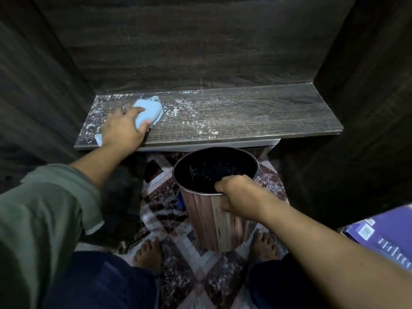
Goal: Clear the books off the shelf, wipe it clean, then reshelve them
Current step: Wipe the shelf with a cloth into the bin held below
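Observation:
The dark wood-grain shelf (256, 114) carries no books and is speckled with white dust and crumbs, thickest at its left end. My left hand (121, 128) holds a folded light-blue cloth (148, 112) down on the shelf's left part. Below the shelf's front edge, my right hand (236, 195) grips the near rim of a cylindrical bin (214, 219) with a wood-pattern side and a dark inside. A purple book (383, 237) lies at the right edge of the view.
Dark wooden side walls and a back panel enclose the shelf closely. A patterned red-and-white carpet (169, 197) covers the floor, dusted with white bits. My bare feet (149, 253) stand either side of the bin.

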{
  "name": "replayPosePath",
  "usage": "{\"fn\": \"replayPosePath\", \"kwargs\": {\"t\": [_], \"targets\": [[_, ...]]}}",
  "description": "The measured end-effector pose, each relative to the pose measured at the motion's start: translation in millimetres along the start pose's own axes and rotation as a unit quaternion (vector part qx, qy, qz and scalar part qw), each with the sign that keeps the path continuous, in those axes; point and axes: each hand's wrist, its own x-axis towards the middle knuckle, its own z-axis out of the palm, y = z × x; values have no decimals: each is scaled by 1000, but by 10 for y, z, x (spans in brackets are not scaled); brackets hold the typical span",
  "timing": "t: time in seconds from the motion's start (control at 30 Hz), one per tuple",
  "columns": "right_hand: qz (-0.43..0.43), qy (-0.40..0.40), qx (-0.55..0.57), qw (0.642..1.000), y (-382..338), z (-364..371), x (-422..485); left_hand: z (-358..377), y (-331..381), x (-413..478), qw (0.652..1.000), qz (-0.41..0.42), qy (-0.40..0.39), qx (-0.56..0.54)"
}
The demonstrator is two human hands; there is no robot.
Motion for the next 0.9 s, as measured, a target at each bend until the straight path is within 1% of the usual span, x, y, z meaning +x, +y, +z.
{"fn": "replayPosePath", "kwargs": {"t": [0.13, 0.2, 0.33, 0.4, 0.47, 0.53, 0.63, 0.73, 0.8, 0.83, 0.9], "targets": [[-7, -6, -44, 999, -94, 91, -10, 123, 104, -100, 999, 19, -12, 32], [-10, 6, -56, 998, -157, 172, -14, 143, 215, -129, 999, 24, -20, 39], [-25, 32, -98, 994, -361, 391, -68, 137, 441, -176, 997, 58, -52, 21], [-16, 41, -110, 993, -434, 497, -72, 113, 531, -197, 994, 83, -70, 8], [-13, 63, -112, 992, -485, 557, -59, 73, 560, -221, 993, 98, -63, 6], [-8, 66, -106, 992, -537, 540, -56, -5, 506, -234, 997, 76, -23, -3], [-14, 60, -121, 991, -569, 511, 4, -155, 262, -220, 999, -9, 43, -2], [-34, 81, -113, 990, -644, 478, 102, -270, -147, -172, 989, -102, 107, 8], [-36, 86, -107, 990, -680, 482, 191, -310, -380, -134, 979, -138, 145, 27], [-33, 91, -105, 990, -696, 478, 233, -319, -453, -112, 977, -147, 150, 45], [-28, 91, -101, 990, -702, 475, 319, -312, -516, -56, 975, -156, 136, 75]]}}
